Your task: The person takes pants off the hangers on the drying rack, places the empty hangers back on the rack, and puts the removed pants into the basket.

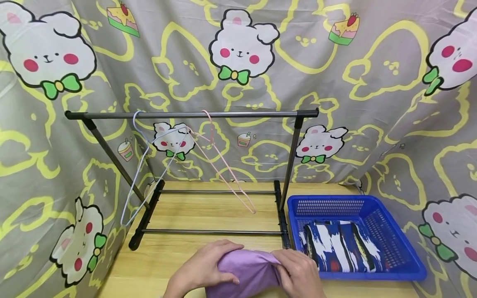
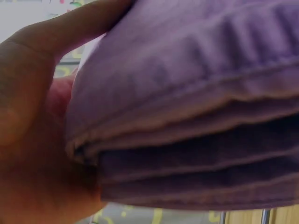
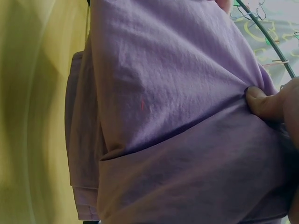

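A folded purple garment (image 1: 247, 271) is held up between both hands at the bottom of the head view. My left hand (image 1: 208, 265) grips its left side, thumb on the near face. The right hand (image 1: 298, 269) pinches the upper right corner, and a crease runs from that pinch across the cloth. Several stacked layers and a stitched, gathered edge of the garment (image 2: 187, 93) show close up in the left wrist view. In the right wrist view the thumb (image 3: 261, 102) presses into the cloth; the other right fingers are mostly hidden.
Beyond the hands stands a dark metal clothes rack (image 1: 246, 114), with a light blue hanger (image 1: 136, 182) and a pink hanger (image 1: 227, 167) on its bar. At right, a blue plastic basket (image 1: 404, 248) holds folded patterned cloth (image 1: 343, 248). Printed curtains (image 1: 313, 82) surround the wooden table (image 1: 212, 211).
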Tool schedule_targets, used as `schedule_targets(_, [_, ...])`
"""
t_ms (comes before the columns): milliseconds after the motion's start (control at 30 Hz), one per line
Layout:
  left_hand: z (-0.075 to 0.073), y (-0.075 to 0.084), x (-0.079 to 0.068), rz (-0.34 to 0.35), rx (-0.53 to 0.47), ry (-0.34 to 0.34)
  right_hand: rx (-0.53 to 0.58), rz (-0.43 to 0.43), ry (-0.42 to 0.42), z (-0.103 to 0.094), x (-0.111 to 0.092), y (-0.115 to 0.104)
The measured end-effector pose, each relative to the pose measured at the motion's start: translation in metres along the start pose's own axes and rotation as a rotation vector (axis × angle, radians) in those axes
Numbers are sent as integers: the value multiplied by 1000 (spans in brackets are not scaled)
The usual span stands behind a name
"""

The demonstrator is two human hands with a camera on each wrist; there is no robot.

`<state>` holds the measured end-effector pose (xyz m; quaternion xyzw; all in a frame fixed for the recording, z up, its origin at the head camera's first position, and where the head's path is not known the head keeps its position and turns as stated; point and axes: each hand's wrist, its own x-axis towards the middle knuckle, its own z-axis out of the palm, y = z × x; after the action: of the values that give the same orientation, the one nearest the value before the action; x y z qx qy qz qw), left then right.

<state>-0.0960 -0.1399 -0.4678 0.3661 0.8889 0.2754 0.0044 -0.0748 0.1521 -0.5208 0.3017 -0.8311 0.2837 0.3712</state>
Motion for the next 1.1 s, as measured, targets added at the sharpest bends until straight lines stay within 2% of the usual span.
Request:
schedule_targets(167, [6,3,6,1,50,-77,2,-40,-2,-1,0,2])
schedule_targets(333, [11,7,14,-13,53,-92,13,-44,-17,-8,-1,4])
schedule_targets(600, [19,11,20,66,37,59,51,-60,-78,-22,3,6])
schedule_targets(700, [19,13,23,65,50,83,78,-30,-167,-31,5,7])
schedule_targets(867, [19,18,26,76,56,96,90,49,-461,-52,6,13])
schedule_targets(900, [19,20,27,84,63,95,90,49,-494,-56,5,15])
schedule_targets(1000, [20,26,32,110,80,85,90,29,-513,-68,6,23])
schedule_targets(1100, [20,37,41,136,100,69,36,-10,-431,-81,9,30])
